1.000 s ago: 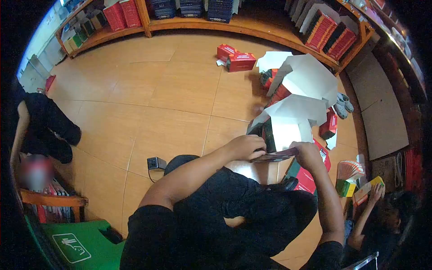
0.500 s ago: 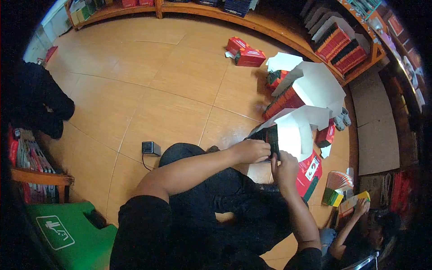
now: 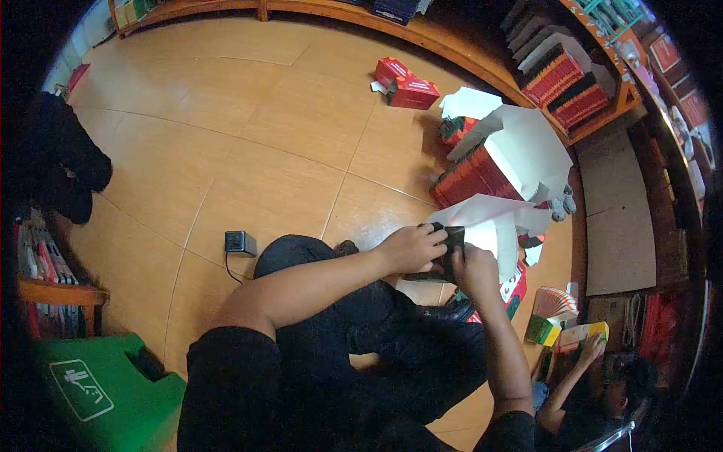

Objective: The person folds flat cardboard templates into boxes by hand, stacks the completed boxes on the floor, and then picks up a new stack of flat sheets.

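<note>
In front of my crossed legs stands a cardboard carton (image 3: 493, 248) with a white inside and a dark green-black side. My left hand (image 3: 416, 248) is closed on its dark side panel, fingers curled over the edge. Beside it, my right hand (image 3: 476, 270) grips the same panel with bent fingers and the thumb hidden. Just beyond stands a row of nested red cartons (image 3: 474, 177), their white flaps spread out.
Two red boxes (image 3: 413, 87) lie on the tiled floor. A black cube-shaped device (image 3: 239, 242) with a cable sits to the left, a green plastic stool (image 3: 135, 377) nearer. At right a co-worker's hand (image 3: 593, 348) holds a yellow-and-white carton. Shelves (image 3: 444, 49) line the back.
The carton has tilted and shifted toward me, its dark side now facing up more between my hands. Both hands have stayed on it. The view has turned slightly.
</note>
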`<state>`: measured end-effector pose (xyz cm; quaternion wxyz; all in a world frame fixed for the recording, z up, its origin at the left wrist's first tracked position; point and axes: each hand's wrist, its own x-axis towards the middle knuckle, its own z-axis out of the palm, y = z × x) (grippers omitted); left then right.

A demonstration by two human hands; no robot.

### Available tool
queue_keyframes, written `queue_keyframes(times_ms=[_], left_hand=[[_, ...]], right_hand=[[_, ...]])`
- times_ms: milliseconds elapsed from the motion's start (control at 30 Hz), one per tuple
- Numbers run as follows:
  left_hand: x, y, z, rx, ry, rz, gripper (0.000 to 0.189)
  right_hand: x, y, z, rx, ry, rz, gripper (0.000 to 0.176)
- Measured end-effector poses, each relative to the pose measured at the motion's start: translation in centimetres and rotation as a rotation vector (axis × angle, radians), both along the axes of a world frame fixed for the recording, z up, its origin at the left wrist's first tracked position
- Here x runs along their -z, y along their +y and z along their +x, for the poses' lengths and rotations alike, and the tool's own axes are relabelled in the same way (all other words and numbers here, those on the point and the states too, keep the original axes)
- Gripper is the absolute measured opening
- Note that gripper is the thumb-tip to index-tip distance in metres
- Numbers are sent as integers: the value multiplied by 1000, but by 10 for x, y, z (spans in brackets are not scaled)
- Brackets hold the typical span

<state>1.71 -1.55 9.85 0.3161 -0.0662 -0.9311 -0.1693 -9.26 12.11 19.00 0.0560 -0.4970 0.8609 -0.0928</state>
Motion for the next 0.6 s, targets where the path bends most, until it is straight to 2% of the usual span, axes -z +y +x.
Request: queue_keyframes(times_ms=[100,200,233,267,300,367,433,500,567,600], left_hand=[[1,1,3,-9,-13,32,35],[1,3,1,12,8,83,38],[-7,1,5,30,-149,149,40],[-10,-1,7,44,-307,213,41],[-8,-2,6,53,-301,211,41],[-1,-4,7,27,-121,234,43],[-1,-5,7,26,-149,259,43],[-4,-5,7,45,-164,298,44],[-5,-5,8,53,-193,334,44],[-7,-5,8,58,-214,369,43]], right_hand=[[6,-5,1,-24,64,32,30],[25,-11,-8,-63,48,220,33],[23,-8,-9,-47,53,220,33],[19,-6,-9,-40,21,188,33],[13,-6,-10,-37,-10,157,33],[-21,-4,-5,205,-138,25,32],[3,20,-45,89,308,-371,36],[28,42,-85,165,340,-367,39],[39,49,-92,255,368,-362,42],[45,52,-94,357,102,-253,43]])
